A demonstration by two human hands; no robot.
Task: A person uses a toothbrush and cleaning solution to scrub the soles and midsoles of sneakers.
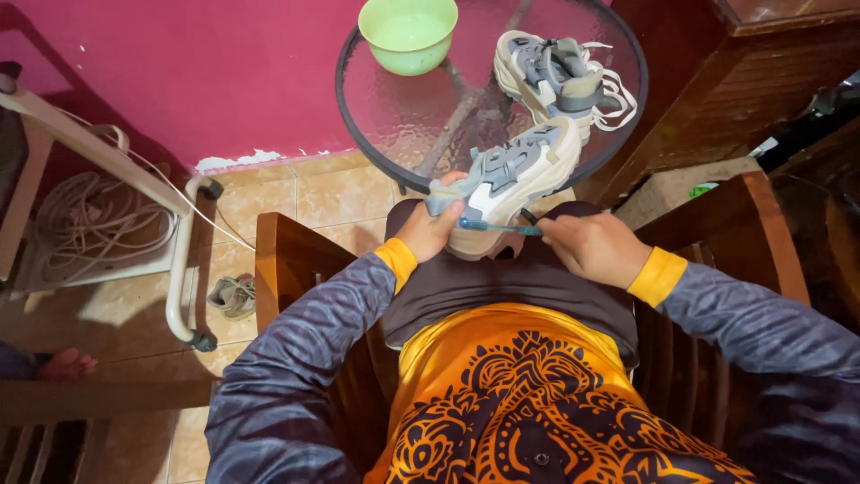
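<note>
1. So, far left you've got a coil of pale rope (94, 220) on a white frame, and a small worn shoe (233, 296) on the tiled floor.
2. Your left hand (428, 231) is clenched around the toe end of the grey-and-cream sneaker (503, 179), which sits over your lap, heel against the desk (376, 108) rim.
3. Your right hand (596, 249) pinches a blue toothbrush (502, 228) against the sole edge.
4. Up on the glass desk: a green bowl (408, 34), then the second sneaker (560, 76).
</note>
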